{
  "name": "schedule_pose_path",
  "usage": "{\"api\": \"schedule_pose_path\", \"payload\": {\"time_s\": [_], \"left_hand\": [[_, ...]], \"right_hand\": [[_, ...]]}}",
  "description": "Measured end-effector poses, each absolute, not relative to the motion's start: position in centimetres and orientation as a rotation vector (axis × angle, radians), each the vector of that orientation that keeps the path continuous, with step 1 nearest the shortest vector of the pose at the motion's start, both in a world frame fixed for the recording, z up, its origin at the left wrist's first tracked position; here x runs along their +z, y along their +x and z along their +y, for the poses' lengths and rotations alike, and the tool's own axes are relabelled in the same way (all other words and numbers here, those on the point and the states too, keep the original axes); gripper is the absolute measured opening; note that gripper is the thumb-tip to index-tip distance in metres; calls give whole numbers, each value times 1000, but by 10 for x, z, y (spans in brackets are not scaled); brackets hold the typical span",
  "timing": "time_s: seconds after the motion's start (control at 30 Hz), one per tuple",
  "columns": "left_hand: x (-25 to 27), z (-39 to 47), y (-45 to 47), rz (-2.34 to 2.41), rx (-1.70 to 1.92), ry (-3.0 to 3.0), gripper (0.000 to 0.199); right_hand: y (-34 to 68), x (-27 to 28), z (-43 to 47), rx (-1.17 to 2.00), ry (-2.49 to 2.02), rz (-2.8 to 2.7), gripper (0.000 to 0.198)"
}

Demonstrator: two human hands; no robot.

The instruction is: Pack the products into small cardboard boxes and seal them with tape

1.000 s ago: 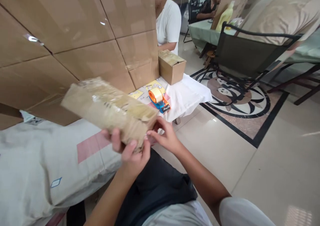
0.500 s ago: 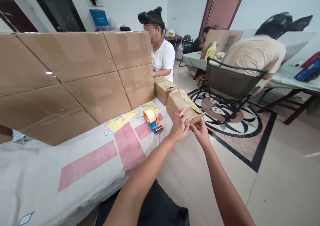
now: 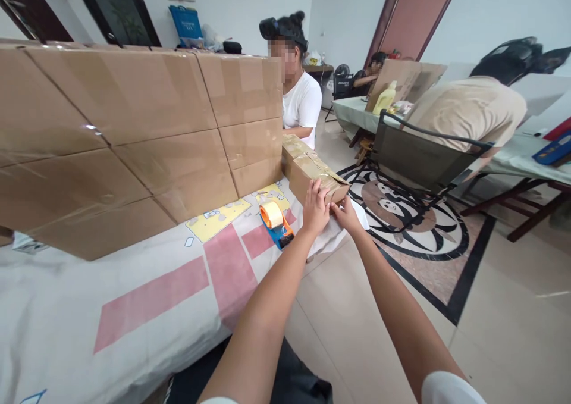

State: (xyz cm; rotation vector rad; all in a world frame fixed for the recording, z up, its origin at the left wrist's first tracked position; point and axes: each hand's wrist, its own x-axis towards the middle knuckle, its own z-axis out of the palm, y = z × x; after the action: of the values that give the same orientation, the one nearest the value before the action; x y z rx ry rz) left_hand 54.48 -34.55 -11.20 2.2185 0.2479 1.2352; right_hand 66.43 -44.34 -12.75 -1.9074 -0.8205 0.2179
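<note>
head view | taped box [image 3: 317, 177] sits at the counter's [image 3: 147, 297] far end, beside a second box [image 3: 292, 147] and near the tape dispenser [image 3: 275, 221] | likely light, stiff, tape slick; grip by end faces | left hand [image 3: 316, 209] spread flat on near face, right hand [image 3: 343, 213] fingers curled at lower corner, neither closed round it
</note>
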Motion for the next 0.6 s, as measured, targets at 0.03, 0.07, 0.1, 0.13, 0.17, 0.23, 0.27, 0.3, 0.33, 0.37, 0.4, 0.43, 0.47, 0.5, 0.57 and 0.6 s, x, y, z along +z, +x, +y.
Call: {"api": "schedule_pose_path", "payload": {"time_s": [0.03,0.07,0.1,0.13,0.17,0.23,0.27,0.3,0.33,0.37,0.4,0.43,0.47,0.5,0.57,0.6], "left_hand": [[-108,-342,546,260,1217,2220,48],[-104,-339,545,269,1197,2222,49],[-99,-338,542,277,1176,2223,52],[-94,-337,537,281,1155,2225,56],[-88,-337,528,279,1134,2228,60],[-81,-342,496,255,1097,2238,67],[-81,-347,474,241,1080,2243,67],[-84,-352,446,231,1064,2248,65],[-89,-358,415,238,1050,2249,59],[-96,-364,382,271,1036,2245,50],[-105,-370,348,327,1024,2236,40],[-114,-375,313,391,1012,2230,31],[-123,-378,279,449,999,2229,25],[-130,-380,248,504,981,2233,21],[-137,-375,191,614,935,2249,19],[-136,-368,167,671,908,2258,18]], "right_hand": [[665,-125,-439,219,-1923,-808,45],[664,-123,-435,213,-1941,-790,46],[663,-120,-433,199,-1962,-764,46],[659,-117,-432,175,-1985,-730,45],[655,-114,-433,141,-2007,-689,44],[640,-109,-437,50,-2036,-603,41],[630,-108,-440,-2,-2039,-570,39],[619,-107,-444,-51,-2032,-552,37],[606,-107,-447,-92,-2018,-549,37],[591,-106,-449,-122,-1998,-562,38],[576,-105,-450,-140,-1973,-588,40],[559,-104,-448,-146,-1945,-625,41],[541,-102,-444,-142,-1917,-671,41],[521,-98,-437,-130,-1887,-725,41],[478,-89,-414,-90,-1830,-849,39],[454,-82,-399,-71,-1832,-943,39]]}}
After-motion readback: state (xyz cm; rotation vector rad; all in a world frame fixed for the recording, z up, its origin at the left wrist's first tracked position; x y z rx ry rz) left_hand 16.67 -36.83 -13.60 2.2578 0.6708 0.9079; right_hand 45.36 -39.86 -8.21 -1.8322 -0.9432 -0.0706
